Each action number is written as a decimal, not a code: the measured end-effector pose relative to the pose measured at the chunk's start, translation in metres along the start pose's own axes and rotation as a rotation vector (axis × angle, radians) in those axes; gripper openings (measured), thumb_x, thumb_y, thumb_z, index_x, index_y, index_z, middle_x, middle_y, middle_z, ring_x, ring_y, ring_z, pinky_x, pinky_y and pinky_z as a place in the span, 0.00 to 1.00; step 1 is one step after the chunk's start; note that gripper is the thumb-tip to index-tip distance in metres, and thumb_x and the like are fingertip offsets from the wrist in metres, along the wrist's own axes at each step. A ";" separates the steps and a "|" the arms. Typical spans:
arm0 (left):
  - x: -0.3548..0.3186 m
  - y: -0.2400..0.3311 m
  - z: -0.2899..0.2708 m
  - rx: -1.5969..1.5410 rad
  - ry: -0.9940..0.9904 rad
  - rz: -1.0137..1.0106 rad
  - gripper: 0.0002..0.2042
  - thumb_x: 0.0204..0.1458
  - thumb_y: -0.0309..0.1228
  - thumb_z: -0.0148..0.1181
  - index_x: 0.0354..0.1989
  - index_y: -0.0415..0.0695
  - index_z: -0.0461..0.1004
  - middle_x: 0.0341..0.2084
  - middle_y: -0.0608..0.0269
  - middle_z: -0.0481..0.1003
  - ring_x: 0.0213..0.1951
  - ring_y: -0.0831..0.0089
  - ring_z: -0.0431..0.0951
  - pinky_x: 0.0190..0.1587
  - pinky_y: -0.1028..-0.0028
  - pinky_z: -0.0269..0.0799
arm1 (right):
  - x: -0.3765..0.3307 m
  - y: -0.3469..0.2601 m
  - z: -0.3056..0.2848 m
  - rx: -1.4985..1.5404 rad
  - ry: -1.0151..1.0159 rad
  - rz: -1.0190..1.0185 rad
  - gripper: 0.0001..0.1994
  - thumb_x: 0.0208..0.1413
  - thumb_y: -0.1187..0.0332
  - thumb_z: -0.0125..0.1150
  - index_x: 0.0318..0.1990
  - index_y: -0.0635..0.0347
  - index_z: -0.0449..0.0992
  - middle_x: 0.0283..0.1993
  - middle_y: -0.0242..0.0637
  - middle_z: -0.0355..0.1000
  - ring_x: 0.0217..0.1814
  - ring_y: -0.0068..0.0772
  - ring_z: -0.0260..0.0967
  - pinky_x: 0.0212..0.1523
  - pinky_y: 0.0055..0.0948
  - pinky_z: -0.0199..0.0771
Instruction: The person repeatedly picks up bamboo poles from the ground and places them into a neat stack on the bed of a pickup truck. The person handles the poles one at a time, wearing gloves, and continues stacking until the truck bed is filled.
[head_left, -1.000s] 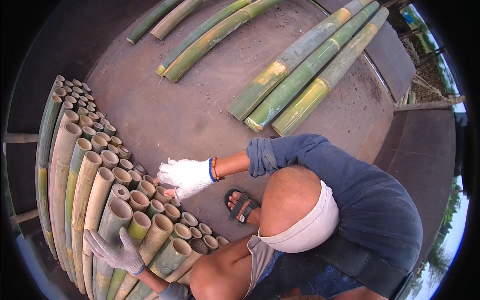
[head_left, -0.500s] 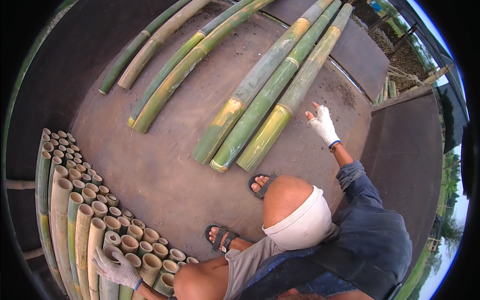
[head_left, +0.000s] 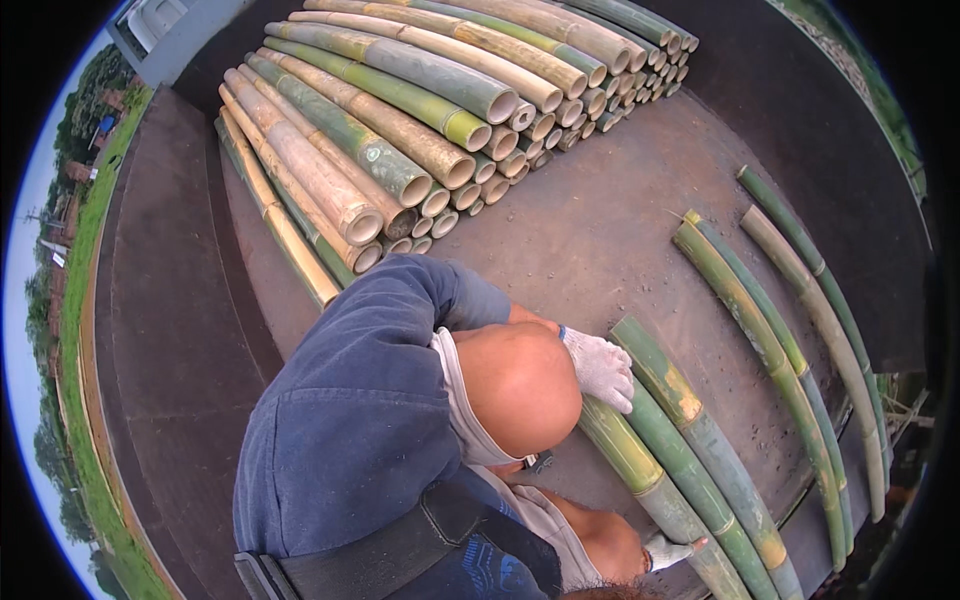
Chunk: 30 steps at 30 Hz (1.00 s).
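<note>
My left hand [head_left: 600, 370], in a white knitted glove, is closed over the end of the nearest yellow-green bamboo pole [head_left: 622, 450]. Its fingers bend down beside the green bamboo pole [head_left: 690, 470] lying alongside. Lower down, my right hand [head_left: 665, 552] lies across the same nearest pole, with a bare fingertip reaching over its top. My forearm and leg hide part of that hand. A third bamboo pole [head_left: 715, 445], grey-green with a yellow patch, lies on the far side of the green one.
A big stack of cut bamboo [head_left: 400, 110] fills the upper left. Several thinner poles [head_left: 770, 330] lie at the right. Dark side walls [head_left: 160, 330] bound the brown floor [head_left: 610, 220]. My bent knee [head_left: 520, 390] stands close to the nearest pole.
The view has swung round, bringing the bamboo stack to the upper left. My left hand has left the stack for the nearest pole's end; my right hand has come down onto that pole.
</note>
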<state>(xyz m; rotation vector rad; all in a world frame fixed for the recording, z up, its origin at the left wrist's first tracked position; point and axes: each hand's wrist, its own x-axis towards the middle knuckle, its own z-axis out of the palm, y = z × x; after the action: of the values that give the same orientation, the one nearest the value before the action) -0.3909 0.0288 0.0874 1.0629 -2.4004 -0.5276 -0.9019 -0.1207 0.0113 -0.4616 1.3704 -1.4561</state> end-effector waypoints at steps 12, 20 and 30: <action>-0.092 0.015 -0.126 0.321 -0.281 -0.489 0.44 0.36 0.41 0.81 0.67 0.57 0.68 0.46 0.54 0.80 0.48 0.46 0.85 0.46 0.48 0.81 | -0.213 0.114 0.215 -0.144 -1.297 0.453 0.49 0.66 0.42 0.69 0.84 0.59 0.55 0.84 0.51 0.58 0.83 0.55 0.59 0.84 0.56 0.58; -0.250 0.022 -0.223 0.700 0.116 -0.684 0.30 0.42 0.30 0.77 0.58 0.55 0.75 0.49 0.62 0.78 0.56 0.57 0.80 0.65 0.51 0.72 | -0.170 0.104 0.195 -0.128 -1.124 0.555 0.49 0.66 0.42 0.69 0.84 0.58 0.53 0.84 0.50 0.58 0.83 0.55 0.59 0.84 0.57 0.57; -0.308 0.014 -0.241 0.772 0.020 -1.194 0.47 0.36 0.38 0.84 0.72 0.55 0.72 0.72 0.52 0.69 0.79 0.47 0.62 0.79 0.40 0.55 | -0.194 0.100 0.209 0.173 -0.777 0.821 0.49 0.67 0.43 0.68 0.85 0.57 0.51 0.84 0.50 0.58 0.83 0.55 0.59 0.84 0.57 0.57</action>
<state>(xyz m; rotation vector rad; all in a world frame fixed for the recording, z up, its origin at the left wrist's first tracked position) -0.0829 0.2344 0.2145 2.7904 -1.6834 0.1354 -0.6128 -0.0400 0.0485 -0.2502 0.6517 -0.5907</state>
